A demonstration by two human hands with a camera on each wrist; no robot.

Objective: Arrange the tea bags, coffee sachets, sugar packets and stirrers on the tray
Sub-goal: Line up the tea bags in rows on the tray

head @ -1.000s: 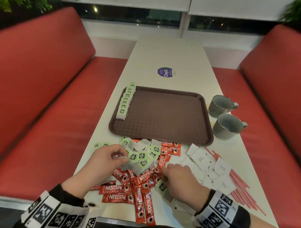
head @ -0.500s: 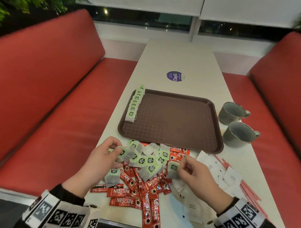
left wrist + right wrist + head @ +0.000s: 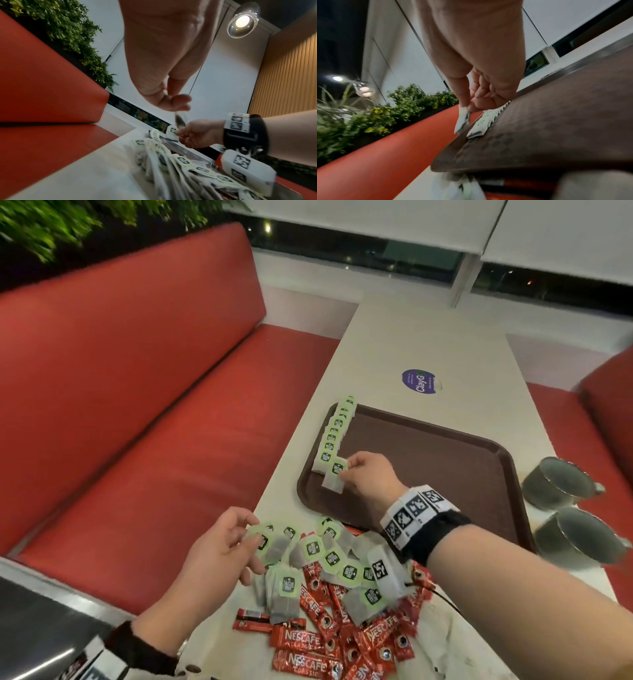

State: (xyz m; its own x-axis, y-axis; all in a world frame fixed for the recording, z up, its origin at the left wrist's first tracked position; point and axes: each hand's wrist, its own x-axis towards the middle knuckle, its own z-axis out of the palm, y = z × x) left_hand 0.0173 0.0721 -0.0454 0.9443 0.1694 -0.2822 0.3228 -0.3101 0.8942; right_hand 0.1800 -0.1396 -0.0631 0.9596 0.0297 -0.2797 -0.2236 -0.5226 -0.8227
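Note:
A brown tray [image 3: 445, 467] lies on the white table, with a row of green-tagged tea bags [image 3: 334, 436] along its left rim. My right hand [image 3: 368, 479] hovers over the tray's near-left part and pinches one tea bag [image 3: 335, 477] just below that row; the same tea bag [image 3: 462, 121] hangs from its fingers in the right wrist view. My left hand [image 3: 222, 546] sits at the left of the loose tea bag pile [image 3: 329, 559] and pinches a tea bag [image 3: 262, 541] by its green tag. Red coffee sachets [image 3: 325, 642] lie below the pile.
Two grey mugs [image 3: 561, 481] [image 3: 582, 539] stand right of the tray. A purple round sticker [image 3: 420, 381] marks the table beyond it. Red bench seats [image 3: 137, 405] flank the table on both sides. The table edge runs close to my left hand.
My right hand has carried a tea bag from the pile forward onto the tray's left side. My left hand stays by the pile, holding a tea bag. The head view has shifted left.

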